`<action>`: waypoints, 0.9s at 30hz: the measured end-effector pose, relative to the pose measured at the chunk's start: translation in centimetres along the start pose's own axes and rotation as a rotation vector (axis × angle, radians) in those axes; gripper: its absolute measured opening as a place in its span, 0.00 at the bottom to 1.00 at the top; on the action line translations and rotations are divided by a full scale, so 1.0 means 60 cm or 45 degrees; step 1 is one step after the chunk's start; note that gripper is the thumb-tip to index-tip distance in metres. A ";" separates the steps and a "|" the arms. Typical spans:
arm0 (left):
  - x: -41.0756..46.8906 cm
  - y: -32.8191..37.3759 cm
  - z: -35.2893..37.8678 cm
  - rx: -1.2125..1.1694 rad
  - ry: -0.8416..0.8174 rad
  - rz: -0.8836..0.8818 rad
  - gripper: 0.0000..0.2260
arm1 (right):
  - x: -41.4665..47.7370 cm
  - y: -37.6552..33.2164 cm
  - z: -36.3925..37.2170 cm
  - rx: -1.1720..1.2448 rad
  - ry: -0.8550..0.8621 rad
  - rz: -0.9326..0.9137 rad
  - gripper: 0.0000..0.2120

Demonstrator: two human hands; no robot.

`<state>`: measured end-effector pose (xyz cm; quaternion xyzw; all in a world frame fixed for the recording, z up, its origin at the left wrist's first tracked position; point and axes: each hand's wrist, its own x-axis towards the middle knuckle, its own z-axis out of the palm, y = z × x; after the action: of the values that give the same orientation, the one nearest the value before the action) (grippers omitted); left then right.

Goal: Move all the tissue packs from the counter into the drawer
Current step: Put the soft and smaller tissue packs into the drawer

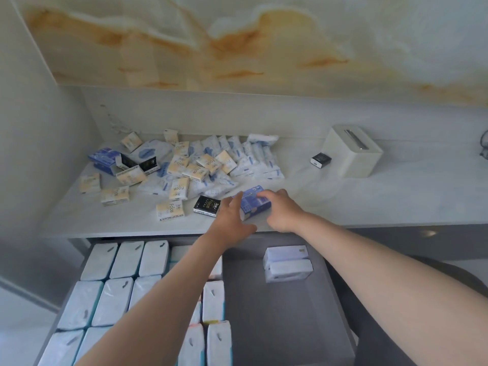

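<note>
Pale marble-look counter [369,202] (head view): runs left to right across the middle of the scene, below a cream and amber veined wall panel [237,43].
Drawer [277,313]: stands open under the counter's near edge; the right half of its grey floor is mostly bare.
Blue tissue pack [254,203]: lies on the counter close to the near edge, between the two hands; its print is too blurred to read.
Left hand [232,220]: fingers straight and laid against the pack's left end, thumb spread apart, not closed round it.
Right hand [282,212]: fingers curled over the pack's right end and top, gripping it.
Black pack [206,206]: on the counter just left of the left hand; its white lettering reads "Face".
Cream pack [170,210]: left of the black pack; it reads "Face", turned sideways.
Loose pile [200,165]: cream "Face" packs mixed with white packs in blue print, heaped toward the far left of the counter; the smaller writing is illegible.
Second blue pack [104,159]: at the pile's left edge.
Tissue box [352,151]: cream with a slot on top, far right on the counter.
Small black pack [320,159]: just beside the box's left side; label unreadable.
Large white packs [113,286]: rows filling the drawer's left half, partly hidden by the left forearm.
Two white packs [287,262]: side by side at the far right of the drawer floor.
</note>
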<state>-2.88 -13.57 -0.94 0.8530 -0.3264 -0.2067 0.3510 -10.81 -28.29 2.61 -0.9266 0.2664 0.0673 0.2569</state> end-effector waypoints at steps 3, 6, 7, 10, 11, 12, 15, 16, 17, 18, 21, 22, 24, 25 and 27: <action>0.009 -0.010 -0.005 0.074 0.102 -0.006 0.46 | 0.005 -0.004 0.012 -0.003 -0.029 0.010 0.36; 0.011 -0.017 -0.007 0.199 0.148 0.017 0.38 | 0.005 -0.003 0.018 0.062 -0.031 0.005 0.36; 0.008 -0.018 -0.009 0.201 0.172 0.040 0.35 | 0.004 -0.004 0.017 0.074 -0.047 0.009 0.38; -0.007 -0.022 -0.022 0.202 0.242 0.193 0.29 | -0.010 -0.008 0.006 0.193 -0.124 0.042 0.37; -0.013 -0.022 -0.029 0.223 0.248 0.259 0.28 | -0.017 -0.011 0.001 0.255 -0.134 0.057 0.34; -0.020 -0.021 -0.036 0.219 0.234 0.314 0.28 | -0.025 -0.014 -0.004 0.296 -0.131 0.063 0.29; -0.043 -0.017 -0.048 0.075 0.045 0.384 0.28 | -0.049 -0.024 -0.009 0.336 -0.127 0.012 0.18; -0.052 -0.015 -0.049 0.034 -0.027 0.380 0.28 | -0.058 -0.024 -0.007 0.348 -0.163 -0.005 0.17; -0.063 -0.012 -0.049 0.001 -0.089 0.363 0.29 | -0.068 -0.022 -0.004 0.345 -0.228 -0.014 0.18; -0.074 -0.012 -0.049 -0.038 -0.149 0.336 0.30 | -0.079 -0.018 0.000 0.326 -0.313 -0.019 0.19; -0.112 -0.019 -0.039 -0.126 -0.315 0.288 0.31 | -0.109 -0.007 0.011 0.213 -0.574 -0.020 0.14; -0.122 -0.025 -0.032 -0.162 -0.367 0.264 0.31 | -0.117 -0.005 0.014 0.184 -0.617 -0.017 0.11; -0.142 -0.035 -0.018 -0.268 -0.466 0.162 0.30 | -0.133 -0.001 0.026 0.134 -0.650 -0.014 0.09; -0.151 -0.036 -0.013 -0.286 -0.507 0.098 0.28 | -0.140 0.003 0.037 0.114 -0.660 -0.015 0.10; -0.163 -0.045 -0.003 -0.149 -0.604 0.046 0.24 | -0.156 0.015 0.071 0.068 -0.668 -0.017 0.16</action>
<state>-8.53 -5.15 -1.58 0.7528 -0.4022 -0.4136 0.3170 -19.20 -22.46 1.03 -0.8720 0.1863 0.2966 0.3420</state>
